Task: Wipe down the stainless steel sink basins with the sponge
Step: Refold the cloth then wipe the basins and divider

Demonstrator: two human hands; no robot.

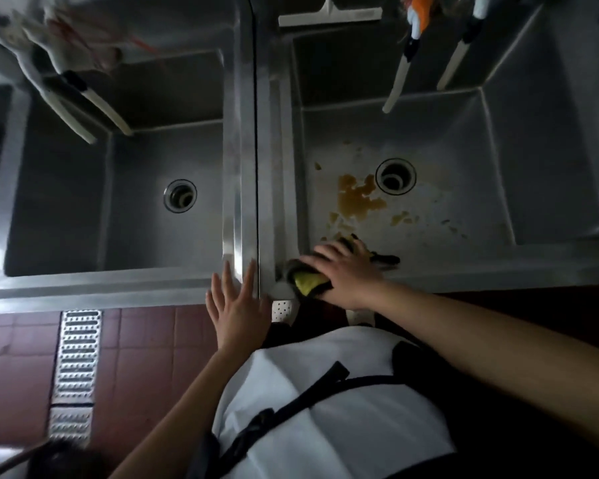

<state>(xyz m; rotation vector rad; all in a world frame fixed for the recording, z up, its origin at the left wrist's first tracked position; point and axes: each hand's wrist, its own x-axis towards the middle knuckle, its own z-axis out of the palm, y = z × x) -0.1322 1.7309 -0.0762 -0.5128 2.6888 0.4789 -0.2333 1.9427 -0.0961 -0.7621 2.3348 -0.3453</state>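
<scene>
Two stainless steel basins lie side by side. The right basin has brown-yellow stains beside its drain. My right hand presses a yellow sponge with a dark scouring side against the near left corner of the right basin, at its front rim. My left hand rests flat with fingers spread on the front rim at the divider between the basins, holding nothing. The left basin looks unstained, with its drain near the middle.
White tap levers hang over the left basin and the right basin. A white squeegee lies on the back ledge. Below the sinks are red floor tiles and a metal drain grate. My white apron fills the bottom.
</scene>
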